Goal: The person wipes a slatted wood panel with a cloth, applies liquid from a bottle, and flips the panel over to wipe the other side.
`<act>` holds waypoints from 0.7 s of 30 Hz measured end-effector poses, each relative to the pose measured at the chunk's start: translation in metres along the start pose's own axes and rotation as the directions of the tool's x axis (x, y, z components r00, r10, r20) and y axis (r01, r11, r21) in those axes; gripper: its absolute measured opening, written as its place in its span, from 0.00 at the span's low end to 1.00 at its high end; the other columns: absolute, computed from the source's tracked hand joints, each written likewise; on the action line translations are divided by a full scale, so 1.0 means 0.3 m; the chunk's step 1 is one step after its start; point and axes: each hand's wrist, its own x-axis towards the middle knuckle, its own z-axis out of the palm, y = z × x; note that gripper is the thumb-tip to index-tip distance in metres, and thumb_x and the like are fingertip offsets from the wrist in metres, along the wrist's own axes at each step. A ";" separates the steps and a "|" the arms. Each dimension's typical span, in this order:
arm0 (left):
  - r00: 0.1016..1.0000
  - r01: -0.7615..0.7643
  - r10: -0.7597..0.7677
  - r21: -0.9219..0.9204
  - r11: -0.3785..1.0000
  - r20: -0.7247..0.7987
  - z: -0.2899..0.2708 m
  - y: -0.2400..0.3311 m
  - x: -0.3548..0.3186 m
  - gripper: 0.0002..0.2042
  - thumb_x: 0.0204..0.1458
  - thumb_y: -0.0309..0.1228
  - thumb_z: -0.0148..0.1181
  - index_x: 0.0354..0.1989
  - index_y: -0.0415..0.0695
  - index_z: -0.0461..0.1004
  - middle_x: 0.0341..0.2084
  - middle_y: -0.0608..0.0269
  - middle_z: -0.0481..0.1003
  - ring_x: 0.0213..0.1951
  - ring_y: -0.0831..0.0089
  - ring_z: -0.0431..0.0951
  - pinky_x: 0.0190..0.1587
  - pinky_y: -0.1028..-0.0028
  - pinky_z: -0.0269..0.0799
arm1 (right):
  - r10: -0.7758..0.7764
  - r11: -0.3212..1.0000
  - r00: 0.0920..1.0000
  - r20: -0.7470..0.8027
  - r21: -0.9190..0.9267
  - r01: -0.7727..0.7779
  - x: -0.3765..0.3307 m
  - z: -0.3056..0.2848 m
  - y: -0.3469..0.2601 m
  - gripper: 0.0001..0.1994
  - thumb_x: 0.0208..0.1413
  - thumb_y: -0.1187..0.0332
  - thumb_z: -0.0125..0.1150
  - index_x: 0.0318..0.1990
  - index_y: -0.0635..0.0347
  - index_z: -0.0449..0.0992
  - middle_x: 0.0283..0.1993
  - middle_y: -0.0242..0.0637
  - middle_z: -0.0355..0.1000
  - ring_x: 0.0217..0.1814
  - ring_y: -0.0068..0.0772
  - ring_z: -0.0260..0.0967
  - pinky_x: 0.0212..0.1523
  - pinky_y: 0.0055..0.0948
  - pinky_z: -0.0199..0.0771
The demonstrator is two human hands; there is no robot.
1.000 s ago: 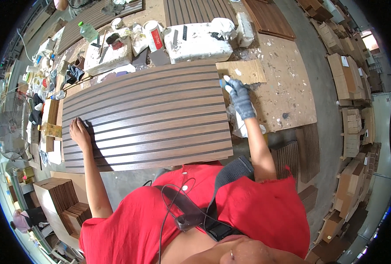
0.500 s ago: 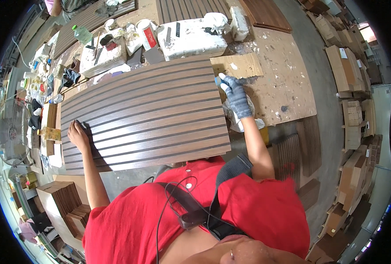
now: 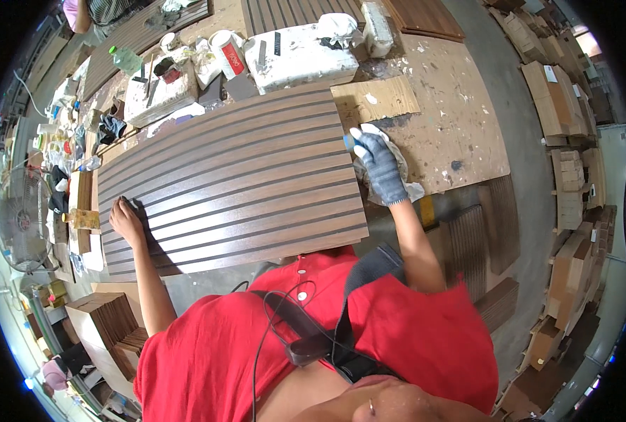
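A brown slatted wood panel (image 3: pixel 235 183) with dark grooves lies across the table in front of me. My left hand (image 3: pixel 126 221), bare, rests on the panel near its left end with the fingers laid out on the surface. A dark shadow falls beside it. At the panel's right edge is my right hand (image 3: pixel 380 163), in a grey glove with white fingertips. Its fingers are closed around a small blue object (image 3: pixel 349 143), mostly hidden, whose kind I cannot make out. Under and beside the glove lies a crumpled white cloth or plastic (image 3: pixel 397 151).
Beyond the panel stand a white-wrapped block (image 3: pixel 302 63), a white and red tub (image 3: pixel 227 55) and a green-capped bottle (image 3: pixel 125 60). Cardboard (image 3: pixel 380 98) lies on the stained tabletop (image 3: pixel 453 119). A fan (image 3: pixel 22 218) stands left; stacked boxes (image 3: pixel 546 105) line the right.
My right hand has slid slightly down along the panel's right edge, toward me, with the blue object. My left hand stays in place on the panel. The view has shifted a little.
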 end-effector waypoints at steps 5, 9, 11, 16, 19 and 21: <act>1.000 -0.003 0.003 -0.002 1.000 -0.019 0.000 0.004 -0.001 0.19 0.65 0.39 0.42 0.49 0.39 0.76 0.49 0.50 0.76 0.52 0.50 0.72 0.56 0.57 0.63 | 0.087 0.993 0.993 0.082 0.073 -0.093 -0.160 -0.064 -0.038 0.18 0.60 0.74 0.55 0.58 0.59 0.71 0.56 0.42 0.70 0.59 0.41 0.67 0.62 0.34 0.65; 1.000 -0.014 0.014 -0.013 1.000 -0.026 0.000 0.025 0.008 0.19 0.65 0.38 0.42 0.49 0.39 0.76 0.48 0.51 0.76 0.51 0.50 0.72 0.56 0.58 0.63 | 0.011 1.000 1.000 -0.021 -0.016 -0.012 -0.087 -0.041 0.000 0.17 0.59 0.74 0.55 0.56 0.59 0.72 0.55 0.43 0.72 0.58 0.41 0.68 0.62 0.34 0.65; 1.000 -0.019 0.019 0.006 1.000 -0.017 -0.002 0.029 0.014 0.19 0.65 0.38 0.42 0.49 0.38 0.76 0.48 0.51 0.76 0.51 0.51 0.72 0.55 0.58 0.64 | 0.046 0.998 0.999 -0.013 0.050 -0.045 -0.059 -0.028 0.008 0.17 0.59 0.74 0.56 0.56 0.59 0.73 0.55 0.42 0.72 0.58 0.42 0.68 0.62 0.35 0.65; 0.999 -0.032 0.032 0.025 0.999 -0.016 -0.002 0.004 -0.001 0.19 0.65 0.38 0.41 0.49 0.38 0.76 0.48 0.52 0.76 0.50 0.52 0.73 0.55 0.59 0.64 | 0.074 0.997 0.996 0.043 0.017 -0.075 -0.173 -0.066 -0.058 0.18 0.59 0.74 0.56 0.58 0.58 0.72 0.57 0.40 0.70 0.60 0.37 0.67 0.62 0.33 0.65; 1.000 -0.028 0.029 0.019 0.999 -0.010 0.007 0.000 0.000 0.19 0.65 0.38 0.41 0.49 0.39 0.76 0.48 0.52 0.76 0.51 0.52 0.73 0.55 0.59 0.63 | 0.110 0.988 0.990 0.091 0.099 -0.119 -0.250 -0.099 -0.065 0.18 0.59 0.74 0.56 0.57 0.58 0.72 0.56 0.40 0.70 0.60 0.38 0.67 0.62 0.34 0.66; 1.000 -0.025 0.025 0.017 1.000 -0.003 0.012 0.006 0.002 0.19 0.65 0.38 0.41 0.49 0.39 0.76 0.48 0.51 0.76 0.51 0.52 0.72 0.56 0.59 0.63 | 0.072 0.996 0.997 0.041 0.056 -0.074 -0.227 -0.090 -0.041 0.17 0.60 0.74 0.56 0.57 0.58 0.73 0.56 0.40 0.71 0.60 0.38 0.67 0.62 0.34 0.66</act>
